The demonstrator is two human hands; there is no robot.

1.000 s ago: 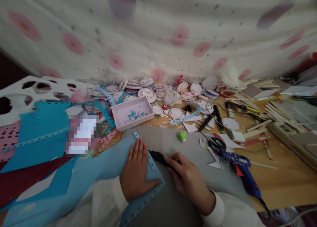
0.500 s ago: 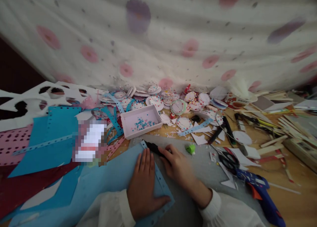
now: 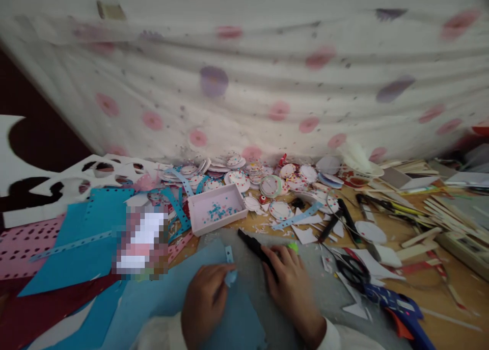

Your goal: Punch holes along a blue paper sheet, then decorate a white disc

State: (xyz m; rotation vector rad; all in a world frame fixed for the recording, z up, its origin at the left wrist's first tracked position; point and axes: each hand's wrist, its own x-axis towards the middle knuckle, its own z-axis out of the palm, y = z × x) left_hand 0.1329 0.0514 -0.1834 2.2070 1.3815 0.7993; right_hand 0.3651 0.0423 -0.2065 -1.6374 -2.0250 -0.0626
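My left hand (image 3: 204,301) pinches a narrow light blue paper strip (image 3: 229,253) with punched holes, which is partly curled at the fingers. Beneath that hand lies a light blue paper sheet (image 3: 240,314). A black utility knife (image 3: 252,245) is in my right hand (image 3: 293,286), its front end pointing up and left over the grey cutting mat (image 3: 321,273). I cannot make out the blade. Just behind the right hand's fingers shows a small bright green piece (image 3: 293,246), mostly hidden.
A white box (image 3: 219,225) of blue and pink punched dots stands ahead, with decorated paper discs (image 3: 280,210) behind it. At right lie scissors (image 3: 349,268), a blue glue gun (image 3: 393,299) and wooden sticks (image 3: 446,212). Blue sheets (image 3: 84,243) lie at left.
My left hand was flat on the sheet and now pinches the strip, which has come away from the sheet's edge. The knife has moved right, off the paper. The view has tilted up.
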